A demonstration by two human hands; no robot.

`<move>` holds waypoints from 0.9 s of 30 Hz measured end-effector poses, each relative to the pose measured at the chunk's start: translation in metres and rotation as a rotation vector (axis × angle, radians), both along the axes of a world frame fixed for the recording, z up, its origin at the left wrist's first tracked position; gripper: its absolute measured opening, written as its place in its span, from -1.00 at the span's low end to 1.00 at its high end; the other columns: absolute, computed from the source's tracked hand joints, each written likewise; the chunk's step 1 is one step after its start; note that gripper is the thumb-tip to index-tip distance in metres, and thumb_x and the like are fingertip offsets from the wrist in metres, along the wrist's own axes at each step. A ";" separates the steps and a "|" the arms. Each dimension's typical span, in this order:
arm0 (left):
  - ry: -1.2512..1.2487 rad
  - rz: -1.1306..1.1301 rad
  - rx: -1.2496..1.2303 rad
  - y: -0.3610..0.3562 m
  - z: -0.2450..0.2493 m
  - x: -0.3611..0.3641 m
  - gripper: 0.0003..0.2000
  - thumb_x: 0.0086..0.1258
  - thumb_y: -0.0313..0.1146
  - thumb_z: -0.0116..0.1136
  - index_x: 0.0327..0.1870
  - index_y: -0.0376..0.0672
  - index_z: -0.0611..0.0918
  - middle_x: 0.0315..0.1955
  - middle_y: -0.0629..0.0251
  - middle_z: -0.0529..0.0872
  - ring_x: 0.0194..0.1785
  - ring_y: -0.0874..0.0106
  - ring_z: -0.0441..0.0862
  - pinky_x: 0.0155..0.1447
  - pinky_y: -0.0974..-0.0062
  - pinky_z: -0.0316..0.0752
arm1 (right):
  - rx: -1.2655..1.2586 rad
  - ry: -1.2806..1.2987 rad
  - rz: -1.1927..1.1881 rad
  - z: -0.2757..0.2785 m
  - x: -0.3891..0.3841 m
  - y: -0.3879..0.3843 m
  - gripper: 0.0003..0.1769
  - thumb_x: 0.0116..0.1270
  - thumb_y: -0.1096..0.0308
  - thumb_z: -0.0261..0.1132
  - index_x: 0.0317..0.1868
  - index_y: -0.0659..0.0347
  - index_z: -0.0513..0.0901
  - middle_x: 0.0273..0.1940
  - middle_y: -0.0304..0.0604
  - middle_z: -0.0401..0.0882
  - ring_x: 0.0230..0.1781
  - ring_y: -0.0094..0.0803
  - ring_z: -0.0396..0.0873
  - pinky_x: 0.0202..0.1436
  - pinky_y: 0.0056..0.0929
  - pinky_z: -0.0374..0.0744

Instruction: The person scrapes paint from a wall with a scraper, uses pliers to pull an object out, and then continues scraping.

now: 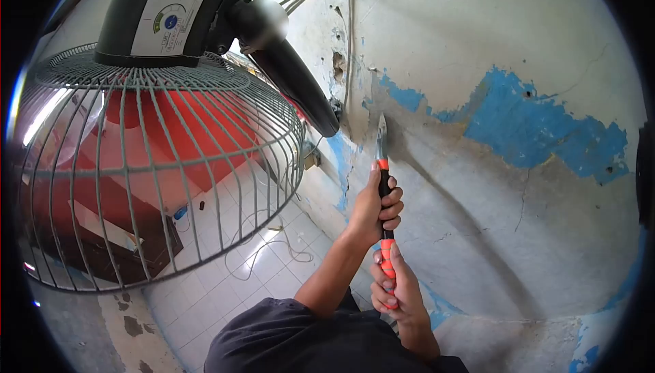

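A long tool (385,235) with a black and orange handle and a pointed metal head is upright in front of the wall (477,250). My left hand (379,202) is closed around its black upper section, just under the metal head. Lower down, my right hand (398,281) grips the orange end of the handle. In this view the tip overlaps a bare grey strip of wall near flaking blue paint (525,124). Fingers cover parts of the handle.
A large fan (164,161) with a wire cage and dark motor housing fills the left side. Cables (349,32) run down the wall near a hole. Below lies a white tiled floor (286,284) with a loose cord (249,264) and a dark cabinet (153,250).
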State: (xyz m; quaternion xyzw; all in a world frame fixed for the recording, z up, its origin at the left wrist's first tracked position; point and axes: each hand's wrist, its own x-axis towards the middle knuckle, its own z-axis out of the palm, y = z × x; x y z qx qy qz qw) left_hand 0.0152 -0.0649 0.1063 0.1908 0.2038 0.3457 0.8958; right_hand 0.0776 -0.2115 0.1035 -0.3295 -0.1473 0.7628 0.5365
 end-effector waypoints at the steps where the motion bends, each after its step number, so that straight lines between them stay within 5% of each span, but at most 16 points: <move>1: -0.011 0.004 0.008 0.001 0.002 0.001 -0.54 0.51 0.24 -0.27 -0.31 -0.01 0.34 -0.68 0.60 0.14 -0.75 0.71 -0.01 -0.72 0.67 -0.06 | 0.011 -0.002 -0.001 -0.001 0.001 -0.002 -0.51 0.52 -0.19 -0.14 -0.12 0.12 0.32 -0.65 -0.43 0.12 -0.89 -0.70 0.01 -0.86 -0.62 0.19; 27: 0.101 0.065 -0.010 0.012 -0.010 0.007 -0.48 0.45 0.33 -0.27 -0.31 0.00 0.34 -0.68 0.57 0.15 -0.72 0.66 0.04 -0.65 0.62 0.02 | -0.022 0.003 0.067 -0.023 0.022 0.017 -0.50 0.51 -0.18 -0.10 -0.16 0.15 0.31 -0.67 -0.44 0.09 -0.91 -0.70 0.01 -0.89 -0.62 0.17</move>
